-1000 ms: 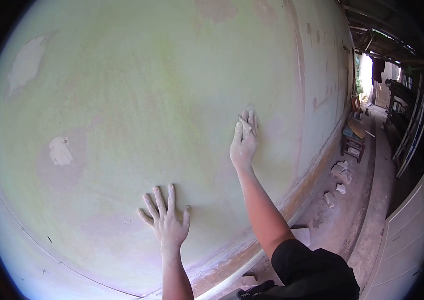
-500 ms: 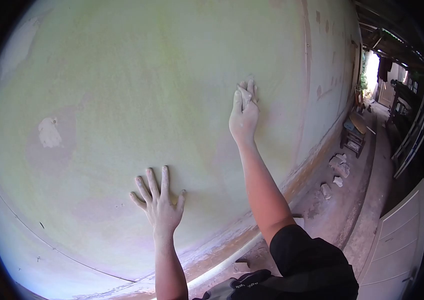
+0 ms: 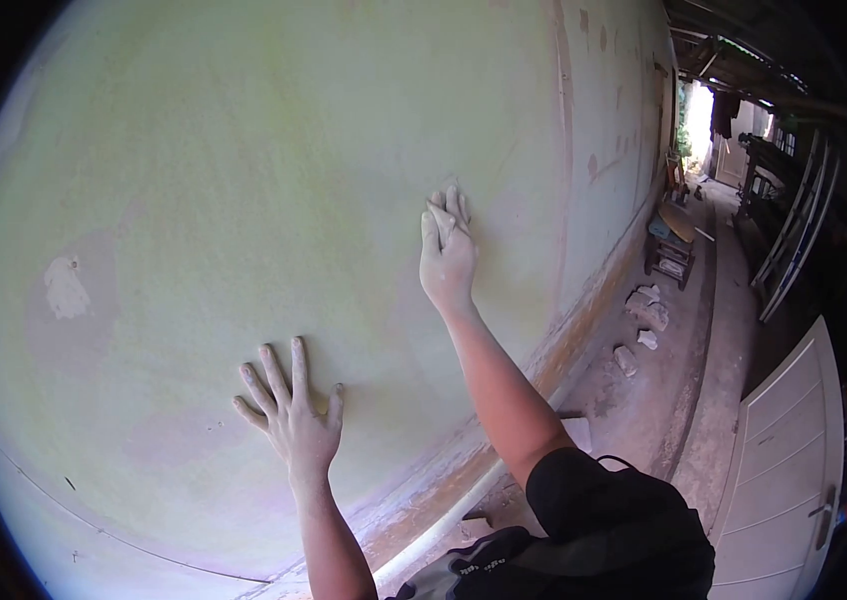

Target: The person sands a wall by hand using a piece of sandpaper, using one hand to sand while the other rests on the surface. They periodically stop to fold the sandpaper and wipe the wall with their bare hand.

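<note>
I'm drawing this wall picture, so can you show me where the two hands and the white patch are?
left hand (image 3: pixel 291 432), head view, on the back of the hand.
right hand (image 3: pixel 447 262), head view, on the back of the hand.
white patch (image 3: pixel 66 288), head view, on its middle.

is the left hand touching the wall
Touching: the head view shows the left hand lying flat on the wall, fingers spread, with no gap under the palm.

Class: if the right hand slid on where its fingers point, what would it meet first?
Probably only more wall: the right hand lies on it, fingers up, nothing ahead in view.
</note>
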A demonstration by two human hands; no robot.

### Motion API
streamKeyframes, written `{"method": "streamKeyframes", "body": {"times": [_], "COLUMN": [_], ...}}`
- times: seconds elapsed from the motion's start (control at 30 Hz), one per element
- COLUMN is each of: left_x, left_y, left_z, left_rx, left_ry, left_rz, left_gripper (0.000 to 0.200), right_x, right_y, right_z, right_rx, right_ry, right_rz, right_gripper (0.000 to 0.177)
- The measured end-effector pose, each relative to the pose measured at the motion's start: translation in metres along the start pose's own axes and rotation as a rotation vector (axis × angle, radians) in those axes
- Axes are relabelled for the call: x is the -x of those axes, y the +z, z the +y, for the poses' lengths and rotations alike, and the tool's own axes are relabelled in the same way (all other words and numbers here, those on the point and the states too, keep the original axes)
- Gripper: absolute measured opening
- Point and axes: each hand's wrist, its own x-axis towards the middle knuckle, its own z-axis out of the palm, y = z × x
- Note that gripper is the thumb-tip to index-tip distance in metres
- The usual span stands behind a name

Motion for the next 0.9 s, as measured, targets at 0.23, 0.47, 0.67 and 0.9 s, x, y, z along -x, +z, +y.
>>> {"method": "streamKeyframes", "body": {"times": [0.23, 0.47, 0.67, 0.9], "left_x": [-0.001, -0.083, -0.129, -0.132], "left_y": [-0.008, -0.079, -0.099, -0.089], "left_z": [0.001, -0.041, -0.032, -0.038], "left_rx": [0.004, -0.158, -0.249, -0.265], "left_ry": [-0.009, 0.426, 0.722, 0.828], "left_rz": [-0.017, 0.223, 0.116, 0.1], "left_gripper": [0.087, 0.075, 0.073, 0.068], "right_x": [0.115, 0.072, 0.065, 0.232], "right_y": [0.006, 0.001, 0.015, 0.018], "right_z": [-0.025, 0.009, -0.028, -0.023], "right_rx": [-0.278, -0.052, -0.206, -0.05], "right_ry": [0.061, 0.119, 0.23, -0.024], "right_rz": [-0.135, -0.022, 0.103, -0.094], "right_gripper": [0.032, 0.033, 0.039, 0.052]}}
